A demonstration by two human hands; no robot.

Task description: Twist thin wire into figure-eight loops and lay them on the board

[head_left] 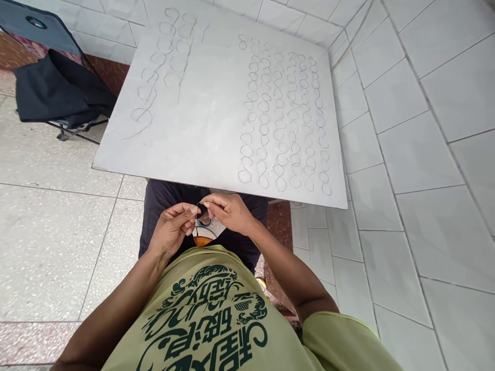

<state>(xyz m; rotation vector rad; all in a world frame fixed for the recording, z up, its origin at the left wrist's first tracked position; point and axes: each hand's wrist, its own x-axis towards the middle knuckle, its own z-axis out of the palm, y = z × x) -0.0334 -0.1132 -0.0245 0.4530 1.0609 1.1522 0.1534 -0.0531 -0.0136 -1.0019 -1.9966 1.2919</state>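
tiled wall [421,201]; white board [216,139], rows of wire loops [279,122]. just off near edge: thin wire [198,204], pinched in closed fingertips of left hand [172,226] and right hand [229,210]; best gripped lightly, fingertips close.

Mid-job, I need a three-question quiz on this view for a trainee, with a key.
1. True or false: the left hand and right hand rest flat on the board.
2. As pictured, which side of the board bears more curled strands? A) left B) right
3. Fill in: dark cloth lies on a ____.

Key: 1. False; they hold a thin strand short of its near edge. 2. B. 3. chair.
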